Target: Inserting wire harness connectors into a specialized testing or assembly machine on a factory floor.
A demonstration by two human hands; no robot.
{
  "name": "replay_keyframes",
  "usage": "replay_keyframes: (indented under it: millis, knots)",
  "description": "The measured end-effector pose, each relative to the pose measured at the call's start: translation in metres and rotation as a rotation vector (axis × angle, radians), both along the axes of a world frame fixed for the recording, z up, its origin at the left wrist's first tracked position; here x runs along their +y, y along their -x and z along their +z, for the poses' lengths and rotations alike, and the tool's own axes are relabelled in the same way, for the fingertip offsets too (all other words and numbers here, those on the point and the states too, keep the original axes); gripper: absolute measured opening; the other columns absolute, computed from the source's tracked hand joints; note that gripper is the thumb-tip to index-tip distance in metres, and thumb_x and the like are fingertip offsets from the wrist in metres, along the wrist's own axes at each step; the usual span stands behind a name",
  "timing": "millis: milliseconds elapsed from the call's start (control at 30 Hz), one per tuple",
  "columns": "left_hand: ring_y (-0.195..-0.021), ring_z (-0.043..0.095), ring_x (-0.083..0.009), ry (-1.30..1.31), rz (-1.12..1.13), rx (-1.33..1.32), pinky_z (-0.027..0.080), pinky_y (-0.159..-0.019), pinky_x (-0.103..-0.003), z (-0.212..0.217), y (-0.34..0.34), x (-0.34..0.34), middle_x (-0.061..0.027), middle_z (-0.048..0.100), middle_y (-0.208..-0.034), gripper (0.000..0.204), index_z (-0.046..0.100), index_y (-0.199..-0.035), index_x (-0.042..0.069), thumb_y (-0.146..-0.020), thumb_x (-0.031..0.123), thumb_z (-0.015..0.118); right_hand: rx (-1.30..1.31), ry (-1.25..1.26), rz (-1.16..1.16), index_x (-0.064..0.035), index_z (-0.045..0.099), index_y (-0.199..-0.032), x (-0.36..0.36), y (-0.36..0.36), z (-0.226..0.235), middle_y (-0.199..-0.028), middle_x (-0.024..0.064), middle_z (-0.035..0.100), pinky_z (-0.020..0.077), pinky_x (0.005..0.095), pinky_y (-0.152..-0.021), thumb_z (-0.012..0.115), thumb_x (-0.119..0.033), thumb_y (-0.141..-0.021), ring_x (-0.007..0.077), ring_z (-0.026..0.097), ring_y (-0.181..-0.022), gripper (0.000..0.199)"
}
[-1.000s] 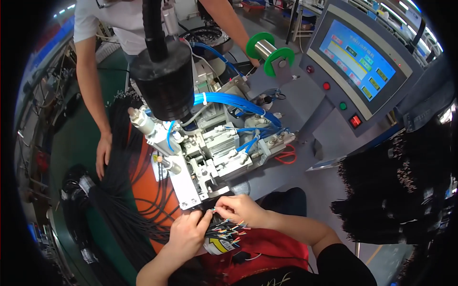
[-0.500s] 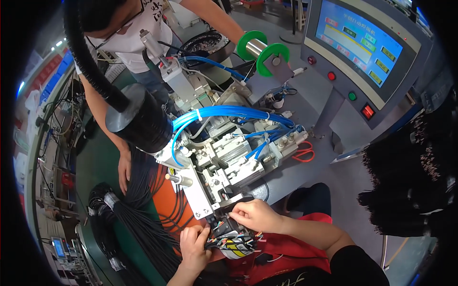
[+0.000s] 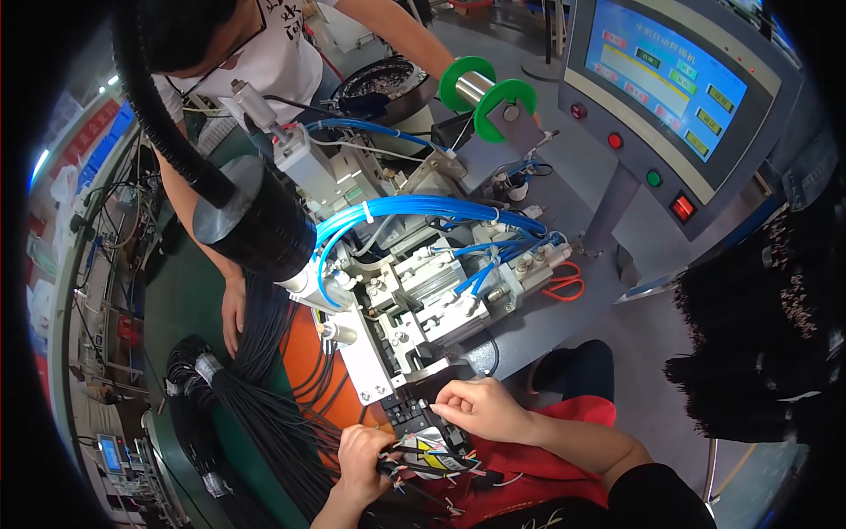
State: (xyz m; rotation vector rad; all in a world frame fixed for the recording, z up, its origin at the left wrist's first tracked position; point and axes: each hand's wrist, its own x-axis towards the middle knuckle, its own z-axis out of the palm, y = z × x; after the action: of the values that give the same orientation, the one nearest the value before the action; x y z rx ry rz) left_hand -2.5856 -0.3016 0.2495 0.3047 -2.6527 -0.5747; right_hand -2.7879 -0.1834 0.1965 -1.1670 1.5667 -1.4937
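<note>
My left hand (image 3: 361, 458) is closed round a bunch of black cables (image 3: 388, 462) whose coloured wire ends stick out to the right. Just right of it, more wire ends lie over a silver and yellow wrapped piece (image 3: 432, 448). My right hand (image 3: 483, 411) has thumb and forefinger pinched together at the right side of a small black fixture (image 3: 410, 411). Whatever is between those fingertips is too small to make out. The fixture sits at the near end of a metal machine (image 3: 423, 300) with blue air tubes (image 3: 432, 206).
A co-worker's hand (image 3: 233, 316) rests by long black cables (image 3: 256, 326) on the left. A black hose nozzle (image 3: 256, 220) hangs over the machine. A green spool (image 3: 493, 97), red-handled scissors (image 3: 564, 282) and a control screen (image 3: 665, 79) stand at right; black cable bundles (image 3: 749, 353) hang there.
My left hand has drawn back from the fixture toward me with the cables. My right hand stays near its place, slightly lower. The brass-tipped rod at the machine's left has drawn in.
</note>
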Motion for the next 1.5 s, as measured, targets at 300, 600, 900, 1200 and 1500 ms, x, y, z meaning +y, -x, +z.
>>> replay_keyframes:
  millis: [300,600,900,1200,1500]
  knots:
    - [-0.058,0.054,-0.0262,-0.056,0.084,-0.060,0.040,-0.052,-0.036,0.003,0.012,0.001,-0.0083,0.056,-0.070,0.030,0.060,-0.092,0.006,-0.066,0.011,0.075,-0.710,0.056,0.258,0.0006,0.061,-0.104,0.000,-0.004,0.021,-0.085,0.0023,0.060,0.0450,0.0188,-0.059,0.062,0.000,-0.085,0.0047,0.057,-0.068,0.018]
    - [-0.050,0.054,-0.0232,-0.018,-0.003,0.085,0.039,-0.047,-0.033,0.002,0.013,-0.004,-0.0056,0.056,-0.065,0.037,0.062,-0.099,0.006,-0.065,0.009,0.076,-0.581,0.107,0.244,0.0029,0.059,-0.107,-0.007,-0.019,0.021,-0.095,0.0072,0.060,0.0479,0.0207,-0.063,0.055,0.005,-0.087,0.0090,0.059,-0.074,0.020]
    - [-0.052,0.060,-0.0225,-0.185,0.000,0.016,0.044,-0.048,-0.031,0.007,0.031,0.004,-0.0074,0.058,-0.063,0.021,0.064,-0.090,0.003,-0.072,0.007,0.074,-0.624,0.098,0.115,0.0042,0.059,-0.104,-0.005,-0.010,0.015,-0.093,0.0083,0.060,0.0460,0.0202,-0.059,0.055,0.001,-0.090,0.0104,0.060,-0.073,0.015]
    - [-0.059,0.061,-0.0288,-0.572,-0.034,0.018,0.047,-0.051,-0.034,0.005,0.022,-0.013,-0.0107,0.060,-0.071,0.031,0.060,-0.104,0.004,-0.074,0.005,0.070,-0.870,-0.045,0.250,0.0035,0.061,-0.092,-0.007,-0.007,0.025,-0.088,0.0071,0.063,0.0445,0.0192,-0.055,0.060,0.000,-0.088,0.0090,0.059,-0.066,0.005]
    - [-0.060,0.059,-0.0241,-0.085,-0.012,-0.141,0.045,-0.052,-0.034,0.007,0.027,0.007,-0.0072,0.056,-0.071,0.033,0.055,-0.100,0.003,-0.070,0.006,0.068,-0.137,-0.010,0.221,0.0025,0.059,-0.094,-0.008,-0.006,0.021,-0.082,0.0058,0.064,0.0452,0.0199,-0.055,0.054,-0.003,-0.092,0.0075,0.057,-0.063,0.008]
